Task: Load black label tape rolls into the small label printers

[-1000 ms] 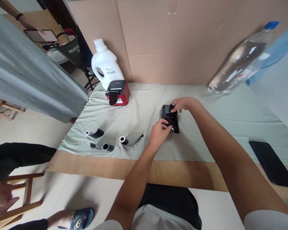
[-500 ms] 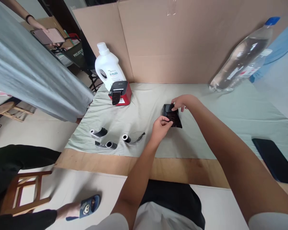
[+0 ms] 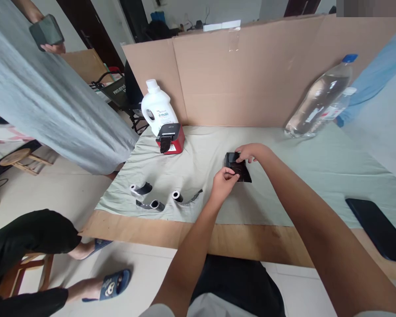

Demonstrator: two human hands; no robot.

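A small black printer (image 3: pixel 231 156) sits on the cloth in front of me, with a dark, shiny strip of paper (image 3: pixel 245 177) hanging from its near side. My left hand (image 3: pixel 223 182) pinches the strip's left edge between thumb and fingers. From the far right, my right hand (image 3: pixel 249 152) has its fingers curled over the printer's top corner. The two hands partly hide the printer and strip. To the left lie three paper rolls with dark loose ends: one roll (image 3: pixel 177 196) nearest my left hand, a second roll (image 3: pixel 157 205), and a third roll (image 3: pixel 135 189).
A red-and-black printer (image 3: pixel 176 143) with a dark strip stands before a white detergent jug (image 3: pixel 160 108). Cardboard (image 3: pixel 237 83) walls the back. Water bottles (image 3: pixel 320 101) lean at right; a black phone (image 3: pixel 379 229) lies right. Another person's hand (image 3: pixel 53 47) holds a device at upper left.
The camera view has tilted up, so everything sits lower in the picture. Both hands stay at the printer and strip. The other person's hand with the device has moved up and left.
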